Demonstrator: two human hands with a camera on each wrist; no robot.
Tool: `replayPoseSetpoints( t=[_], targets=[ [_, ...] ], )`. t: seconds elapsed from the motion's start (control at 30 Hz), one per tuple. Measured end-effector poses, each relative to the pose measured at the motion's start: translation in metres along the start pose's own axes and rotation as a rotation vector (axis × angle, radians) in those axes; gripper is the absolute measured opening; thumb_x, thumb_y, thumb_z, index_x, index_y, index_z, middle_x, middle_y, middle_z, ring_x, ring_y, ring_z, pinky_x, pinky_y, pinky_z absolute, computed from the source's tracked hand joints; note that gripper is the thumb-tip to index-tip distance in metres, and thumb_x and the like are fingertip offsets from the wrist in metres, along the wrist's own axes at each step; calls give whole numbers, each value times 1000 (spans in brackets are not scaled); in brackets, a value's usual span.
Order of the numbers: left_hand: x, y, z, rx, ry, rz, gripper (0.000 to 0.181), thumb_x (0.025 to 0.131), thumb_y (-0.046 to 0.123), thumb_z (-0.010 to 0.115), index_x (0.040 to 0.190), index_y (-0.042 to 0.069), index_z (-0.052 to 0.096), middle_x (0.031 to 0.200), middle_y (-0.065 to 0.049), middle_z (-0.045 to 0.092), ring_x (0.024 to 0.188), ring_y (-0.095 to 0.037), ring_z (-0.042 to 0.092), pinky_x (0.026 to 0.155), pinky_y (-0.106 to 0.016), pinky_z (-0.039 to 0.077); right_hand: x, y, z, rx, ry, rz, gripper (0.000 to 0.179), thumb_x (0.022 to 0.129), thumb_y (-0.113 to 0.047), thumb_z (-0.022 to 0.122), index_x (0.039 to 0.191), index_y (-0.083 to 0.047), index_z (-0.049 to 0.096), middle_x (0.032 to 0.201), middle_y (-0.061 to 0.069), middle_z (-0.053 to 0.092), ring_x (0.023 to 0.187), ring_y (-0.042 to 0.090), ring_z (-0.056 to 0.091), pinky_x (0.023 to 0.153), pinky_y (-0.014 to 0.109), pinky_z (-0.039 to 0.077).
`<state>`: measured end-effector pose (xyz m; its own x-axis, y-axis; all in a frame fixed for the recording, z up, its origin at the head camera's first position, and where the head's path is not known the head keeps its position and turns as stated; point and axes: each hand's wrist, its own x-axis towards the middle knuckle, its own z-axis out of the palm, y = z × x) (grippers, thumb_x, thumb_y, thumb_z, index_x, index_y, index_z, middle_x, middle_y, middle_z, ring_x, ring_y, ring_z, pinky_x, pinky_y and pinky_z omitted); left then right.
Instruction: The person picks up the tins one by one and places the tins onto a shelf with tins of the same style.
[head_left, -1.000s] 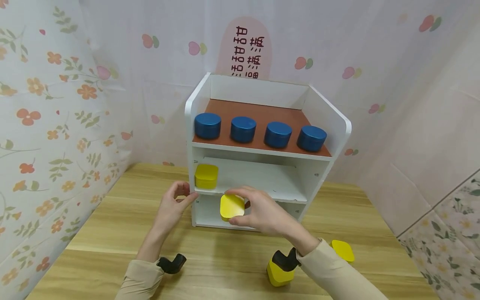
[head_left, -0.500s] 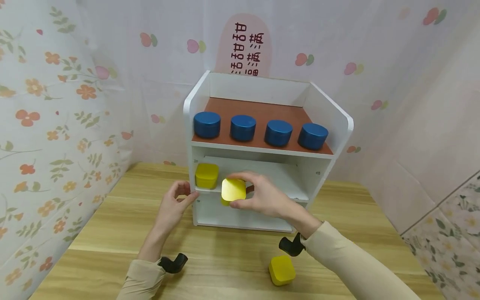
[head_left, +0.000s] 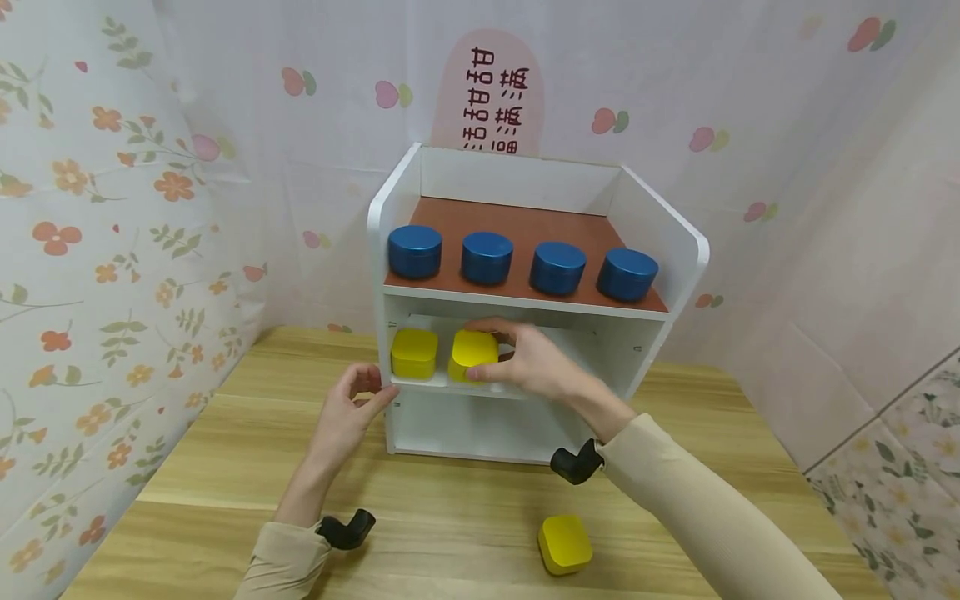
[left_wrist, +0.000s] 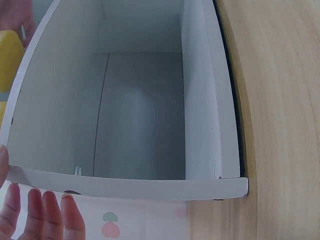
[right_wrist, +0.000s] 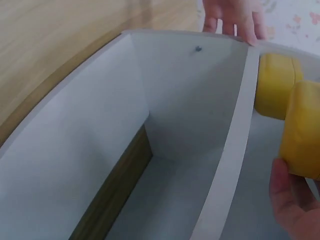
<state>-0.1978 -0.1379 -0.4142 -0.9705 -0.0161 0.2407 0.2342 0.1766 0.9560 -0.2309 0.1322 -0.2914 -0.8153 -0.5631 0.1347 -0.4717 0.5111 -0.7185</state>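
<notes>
A square yellow tin (head_left: pixel 473 353) stands at the front of the middle level of a white shelf unit (head_left: pixel 480 425). My right hand (head_left: pixel 532 358) holds it, thumb at the front and fingers behind; in the right wrist view the fingertips lie on the lower side of this tin (right_wrist: pixel 302 130). Beside it, to the left, is another yellow tin (head_left: pixel 414 353). My left hand (head_left: pixel 351 408) grips the unit's left side panel at the height of the middle board, its thumb over the front edge and its fingers (left_wrist: pixel 72 220) along the outside.
Several round blue tins (head_left: pixel 487 258) line the brown top board. One more yellow tin (head_left: pixel 565 543) lies on the wooden table (head_left: pixel 450 517), in front of the unit and below the right forearm. A patterned curtain (head_left: pixel 322 125) hangs behind.
My right hand has raised the yellow tin from the lower level's height and set it in on the middle level, right of the other yellow tin. The left hand has stayed put.
</notes>
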Motion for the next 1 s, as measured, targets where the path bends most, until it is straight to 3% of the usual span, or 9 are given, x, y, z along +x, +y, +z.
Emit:
replayPoseSetpoints(
  t=[0.17,0.43,1.0],
  targets=[
    [0,0,1,-13,6,13,39,91,28,71,114,4,52,109,-12,54,104,-22,50,83,-26,45,6,3,-1,28,3,28,62,81,-27,81,136,-14,55,126,1,59,109,24,56,90,37,48],
    [1,-2,0,-1,-1,-21,34,93,20,69,117,3,51,112,-12,53,106,-22,49,84,-26,45,12,8,-1,64,3,65,62,80,-27,82,135,-15,56,130,1,58,119,25,51,100,42,41],
    [0,-1,0,-30,8,1,37,92,25,71,116,4,52,110,-11,53,104,-21,49,83,-25,45,17,11,3,32,-18,31,60,80,-23,82,133,-12,58,123,1,61,111,23,55,97,40,45]
  ],
)
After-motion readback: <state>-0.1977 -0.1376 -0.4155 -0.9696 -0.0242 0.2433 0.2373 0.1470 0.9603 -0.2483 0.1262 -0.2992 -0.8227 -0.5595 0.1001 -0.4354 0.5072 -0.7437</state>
